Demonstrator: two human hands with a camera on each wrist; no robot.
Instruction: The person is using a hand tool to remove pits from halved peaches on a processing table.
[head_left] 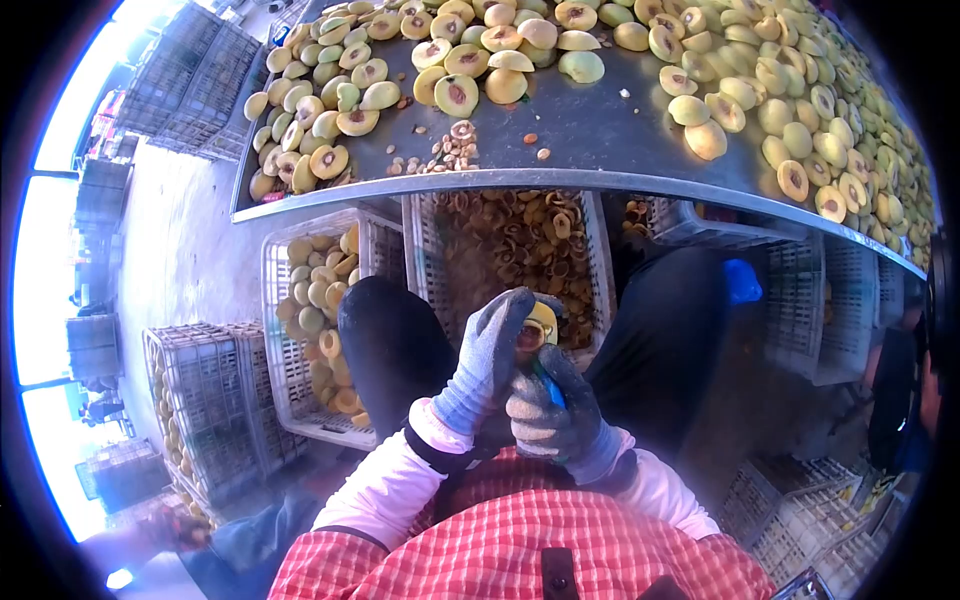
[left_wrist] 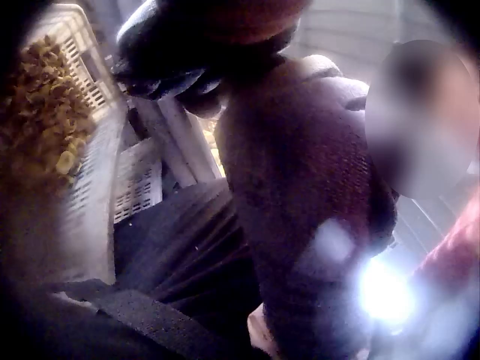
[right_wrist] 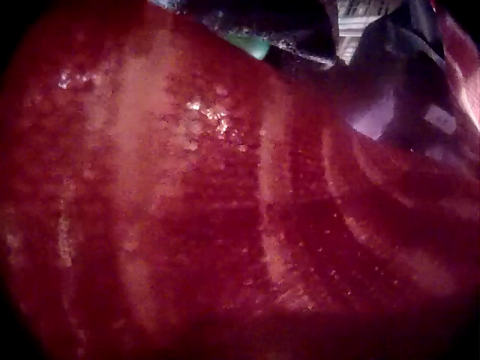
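Observation:
My gloved left hand (head_left: 485, 350) holds a yellow peach half (head_left: 540, 322), its cut face and brown stone hollow turned up. Close against it, my gloved right hand (head_left: 555, 410) grips a tool with a blue handle (head_left: 551, 386); the tool's working end is hidden by the fingers and fruit. Both hands are over my lap, in front of the red checked apron (head_left: 520, 530). In the left wrist view the gloves are dark and close together. The red checked cloth (right_wrist: 187, 195) fills most of the right wrist view, with a dark glove at its top edge.
A metal table (head_left: 590, 130) ahead bears many peach halves (head_left: 458, 95) and a small heap of stones (head_left: 455, 148). Below its edge stand a crate of brown scraps (head_left: 412, 240) and a white crate of peach halves (head_left: 275, 330). Stacked crates (head_left: 205, 400) flank the left.

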